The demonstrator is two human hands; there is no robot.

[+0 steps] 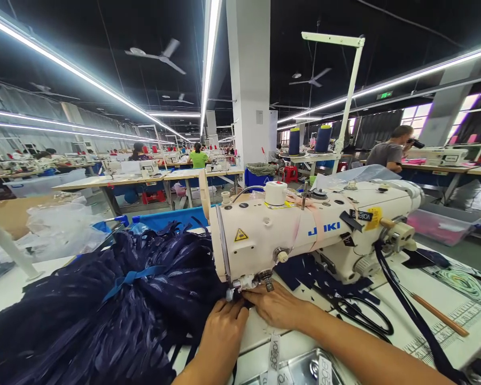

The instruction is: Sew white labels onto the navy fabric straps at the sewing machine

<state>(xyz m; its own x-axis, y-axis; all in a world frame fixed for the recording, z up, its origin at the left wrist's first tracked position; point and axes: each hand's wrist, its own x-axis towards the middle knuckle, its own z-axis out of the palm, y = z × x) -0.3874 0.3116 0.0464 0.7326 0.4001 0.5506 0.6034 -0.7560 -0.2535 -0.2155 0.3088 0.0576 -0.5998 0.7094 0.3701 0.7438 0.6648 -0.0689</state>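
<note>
A white sewing machine (pixel 244 235) stands before me, its needle area low at the left end of the head. My left hand (pixel 223 327) is just in front of the needle, fingers bent and pressed together on a small piece of navy fabric (pixel 237 294). From the right, my right hand (pixel 278 306) reaches under the head, its closed fingers on the same fabric beside the needle. Both sets of fingertips are partly hidden. Left of the machine lies a large bundle of navy strips (pixel 156 299), bound with a blue tie (pixel 138 275).
Black-handled scissors (pixel 369 315) and navy scraps (pixel 304 272) lie behind my right forearm. Farther right are a wooden-handled tool (pixel 441 315) and a dark strap (pixel 404 310). Printed labels (pixel 274 353) sit at the front edge. A co-worker (pixel 387 149) is at the back right.
</note>
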